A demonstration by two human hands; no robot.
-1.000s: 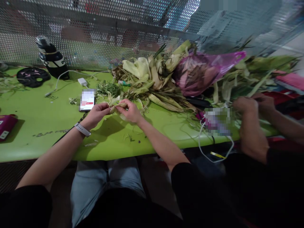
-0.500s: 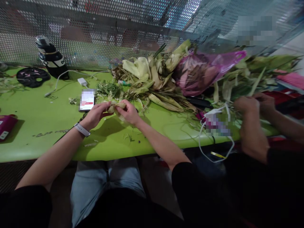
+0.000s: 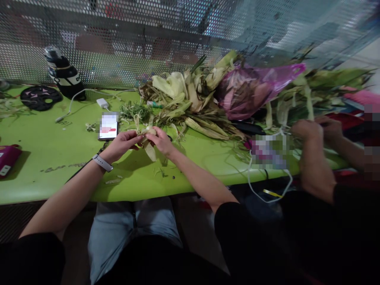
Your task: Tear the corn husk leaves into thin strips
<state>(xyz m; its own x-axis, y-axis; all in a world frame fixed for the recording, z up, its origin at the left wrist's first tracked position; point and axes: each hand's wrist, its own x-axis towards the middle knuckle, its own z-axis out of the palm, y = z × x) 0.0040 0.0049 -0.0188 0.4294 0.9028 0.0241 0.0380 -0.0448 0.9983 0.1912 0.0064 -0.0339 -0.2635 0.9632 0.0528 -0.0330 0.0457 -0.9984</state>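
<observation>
Between my two hands is a pale corn husk [image 3: 150,152], one strip of it hanging down over the green table. My left hand [image 3: 125,141], with a light watch band at the wrist, pinches the husk from the left. From the right, my right hand [image 3: 159,141] grips the same husk, its fingers closed and close to the left ones. Just behind them lies a heap of thin green shreds [image 3: 135,110]. A phone [image 3: 108,126] with a lit screen lies left of my left hand. The fingertips partly cover the husk.
A large pile of corn husks [image 3: 204,124] and a pink plastic bag [image 3: 246,93] lie at the back. A dark bottle [image 3: 67,75] leans near the mesh panel [image 3: 118,47]. To the right, another person's hands [image 3: 308,130] hold a husk strip. A white cable [image 3: 248,178] hangs over the edge.
The husk between my hands has turned, and a strip now hangs below them. My hands stay almost in place. The other person's husk strip now stands more upright.
</observation>
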